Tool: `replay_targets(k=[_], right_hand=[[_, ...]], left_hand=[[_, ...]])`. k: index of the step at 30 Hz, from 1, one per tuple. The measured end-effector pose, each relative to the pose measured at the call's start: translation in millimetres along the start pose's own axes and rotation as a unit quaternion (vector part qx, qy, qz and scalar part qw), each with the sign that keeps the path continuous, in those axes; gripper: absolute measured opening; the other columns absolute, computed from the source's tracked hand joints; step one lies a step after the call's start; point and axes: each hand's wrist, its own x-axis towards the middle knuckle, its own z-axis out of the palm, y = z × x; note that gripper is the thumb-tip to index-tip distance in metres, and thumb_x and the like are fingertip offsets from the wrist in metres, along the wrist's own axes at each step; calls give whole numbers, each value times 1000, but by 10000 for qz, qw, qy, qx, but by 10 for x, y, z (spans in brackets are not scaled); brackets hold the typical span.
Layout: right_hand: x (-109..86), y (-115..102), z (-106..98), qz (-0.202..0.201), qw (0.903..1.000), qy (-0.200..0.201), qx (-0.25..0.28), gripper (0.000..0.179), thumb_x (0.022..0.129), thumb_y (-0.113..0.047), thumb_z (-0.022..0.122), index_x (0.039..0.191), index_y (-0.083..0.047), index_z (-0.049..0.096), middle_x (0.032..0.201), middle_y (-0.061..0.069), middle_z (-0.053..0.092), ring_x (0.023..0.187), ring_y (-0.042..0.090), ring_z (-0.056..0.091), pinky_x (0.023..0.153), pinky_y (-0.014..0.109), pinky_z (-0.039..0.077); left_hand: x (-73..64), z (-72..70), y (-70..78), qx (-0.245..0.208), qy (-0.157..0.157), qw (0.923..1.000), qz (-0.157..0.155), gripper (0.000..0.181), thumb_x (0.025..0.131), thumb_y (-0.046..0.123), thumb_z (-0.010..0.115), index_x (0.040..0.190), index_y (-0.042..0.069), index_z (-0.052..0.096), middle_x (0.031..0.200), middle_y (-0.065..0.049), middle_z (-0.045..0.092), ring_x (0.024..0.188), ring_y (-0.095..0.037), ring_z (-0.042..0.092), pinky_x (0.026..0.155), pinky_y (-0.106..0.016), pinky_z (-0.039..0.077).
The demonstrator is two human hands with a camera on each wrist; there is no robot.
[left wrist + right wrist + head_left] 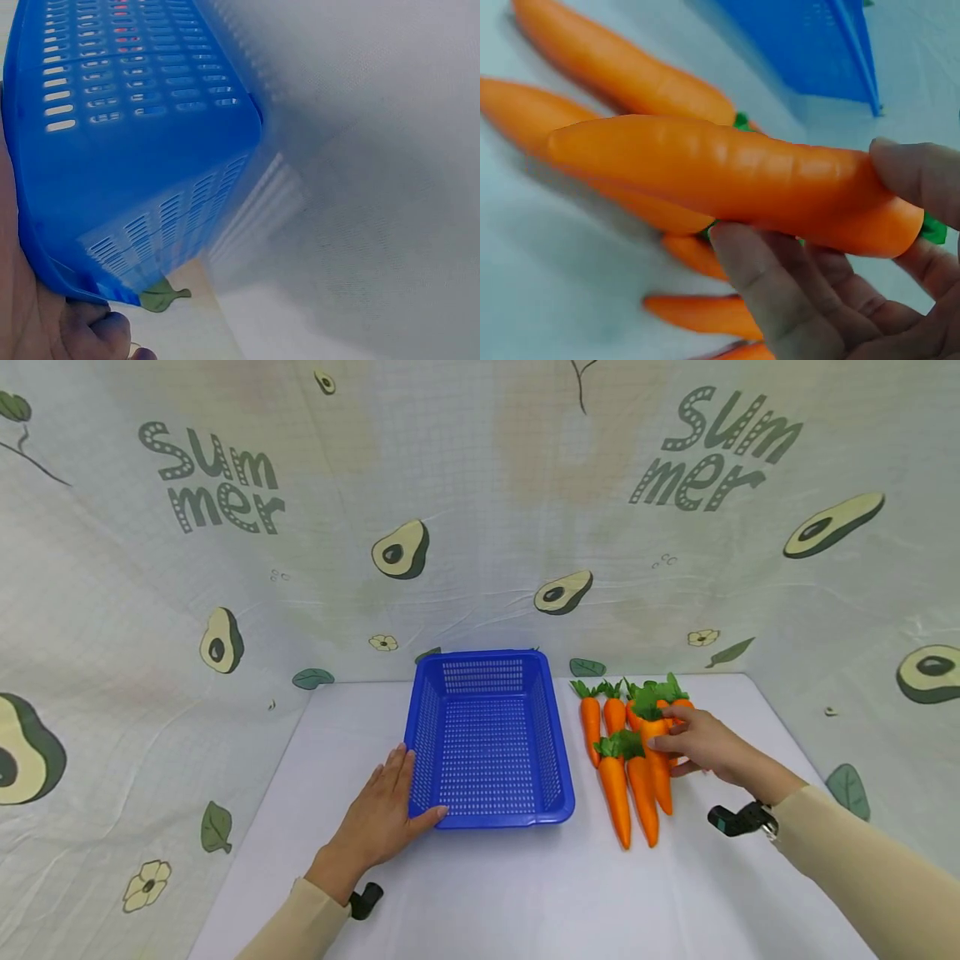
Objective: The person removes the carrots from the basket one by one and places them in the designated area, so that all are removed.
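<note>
My right hand holds an orange carrot with a green leafy top near its thick end, thumb on one side and fingers on the other. In the right wrist view this carrot lies across the picture, its tapered tip pointing left. Several more carrots lie beneath and around it in two rows. My left hand rests at the near left corner of a blue perforated plastic basket, its fingers extended along the left rim and its thumb over the front rim. No carrot shows inside the basket.
The basket stands mid-table, left of the carrots, on a white tabletop. A cloth printed with avocados and lettering hangs behind and at both sides of the table. Small black wrist cameras sit on both wrists.
</note>
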Motion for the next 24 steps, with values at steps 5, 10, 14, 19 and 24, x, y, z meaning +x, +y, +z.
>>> replay_targets(k=[5,10,14,19,24], right_hand=[[-40,278,-42,406,9980,225,-421,86,102,-24,69,158,17,19,142,42,47,101,31,72,78,46,67],[-15,465,10,725,9948,397,-594,83,100,-25,70,156,17,25,121,32,61,91,26,70,74,43,67],[25,555,86,898,9931,410,-628,79,99,-26,72,154,14,30,106,23,66,85,23,69,71,41,67],[64,626,155,1039,9916,388,-673,78,99,-28,72,152,13,32,102,20,65,82,24,68,71,40,67],[90,668,172,1093,9905,429,-719,78,99,-29,73,152,12,33,101,19,66,80,24,68,70,39,67]], left_hand=[[4,6,-4,-38,3,10000,10,116,95,82,48,167,-3,14,176,-22,11,163,-38,15,131,-55,20],[4,6,-3,-79,1,10000,-5,116,95,81,51,167,-3,15,176,-22,11,163,-39,16,131,-55,21],[3,1,-3,-67,12,10000,-10,116,95,80,51,167,-3,15,176,-23,12,163,-39,16,131,-55,21],[4,-2,-1,-83,33,10000,-9,116,94,81,51,168,-2,15,176,-22,12,163,-39,16,131,-55,20],[0,0,3,-83,49,10000,-3,116,94,81,51,168,-1,15,176,-22,12,163,-39,17,131,-56,20]])
